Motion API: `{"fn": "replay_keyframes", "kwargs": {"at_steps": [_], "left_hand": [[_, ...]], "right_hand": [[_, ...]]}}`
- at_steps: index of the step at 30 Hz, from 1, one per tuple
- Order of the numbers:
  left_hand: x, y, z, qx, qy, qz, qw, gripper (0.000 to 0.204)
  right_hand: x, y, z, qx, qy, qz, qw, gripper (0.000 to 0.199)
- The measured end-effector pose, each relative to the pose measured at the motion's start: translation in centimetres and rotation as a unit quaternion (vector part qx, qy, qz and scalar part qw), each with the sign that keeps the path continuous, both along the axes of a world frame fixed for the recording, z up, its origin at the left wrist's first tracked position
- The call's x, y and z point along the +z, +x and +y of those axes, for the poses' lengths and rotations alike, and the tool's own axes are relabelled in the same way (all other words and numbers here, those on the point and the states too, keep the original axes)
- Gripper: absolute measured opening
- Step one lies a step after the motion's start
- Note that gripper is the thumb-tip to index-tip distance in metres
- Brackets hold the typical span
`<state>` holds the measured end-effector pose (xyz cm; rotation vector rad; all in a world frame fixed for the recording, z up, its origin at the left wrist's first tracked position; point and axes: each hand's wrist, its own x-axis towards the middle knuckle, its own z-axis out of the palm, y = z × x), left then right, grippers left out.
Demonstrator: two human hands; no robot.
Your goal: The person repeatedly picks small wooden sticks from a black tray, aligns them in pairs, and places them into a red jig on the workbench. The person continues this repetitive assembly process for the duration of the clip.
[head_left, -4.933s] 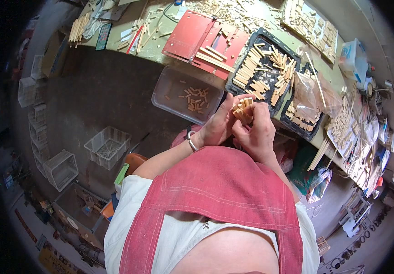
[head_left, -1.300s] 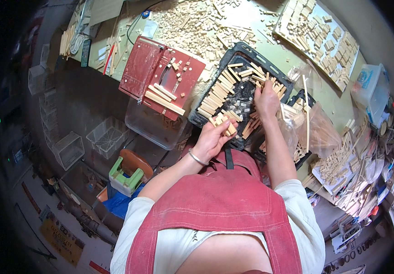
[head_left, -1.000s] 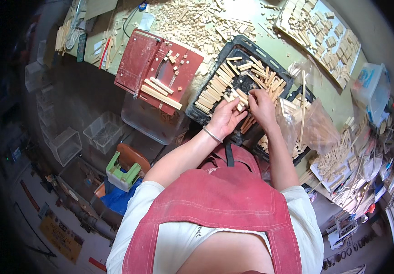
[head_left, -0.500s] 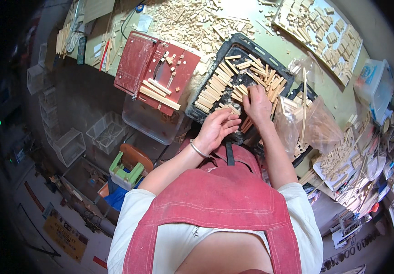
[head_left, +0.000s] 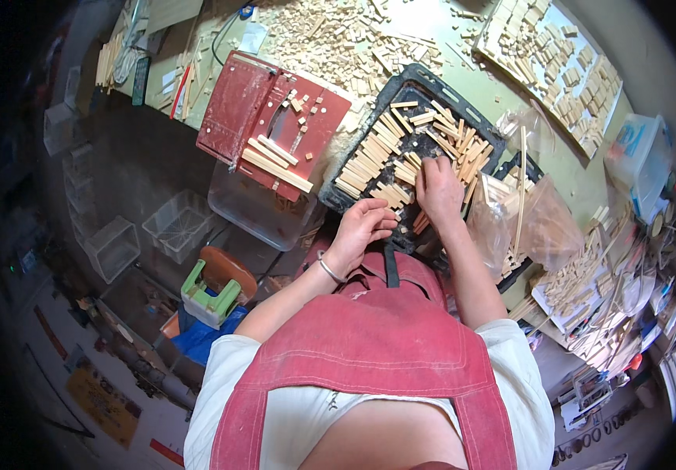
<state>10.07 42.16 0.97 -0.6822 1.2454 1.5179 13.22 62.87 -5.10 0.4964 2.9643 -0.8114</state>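
Note:
A black tray holds many short, pale wooden sticks. Along its left side runs a neat slanted row of sticks, and a smaller group lies by the near edge. Over that near edge is my left hand, its fingers half bent and apart, with no stick visible in it. My right hand reaches down into the tray among looser sticks. Its fingers are curled together with the tips pointing down, and they hide whatever is between them.
Left of the tray sits a red saw table with a slot, long strips and small cubes. Wood offcuts heap behind. On the right are plastic bags, a board of blocks and a clear tub. A clear bin hangs below the saw.
My left hand has drawn back a little to the left, uncovering the small group of sticks by the near edge. My right hand has shifted slightly toward me.

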Motion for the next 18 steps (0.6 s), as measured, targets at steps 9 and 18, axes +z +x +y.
{"fn": "replay_keyframes", "kwargs": {"at_steps": [9,18], "left_hand": [[-0.7,0.2,-0.9,-0.003,-0.006,-0.005,1.0,0.032],[-0.5,0.1,-1.3,0.002,-0.007,0.007,1.0,0.031]], "right_hand": [[-0.3,-3.6,-0.7,0.03,0.018,0.057,0.998,0.01],[-1.5,-6.1,-1.4,0.027,-0.012,0.103,0.994,0.015]]}}
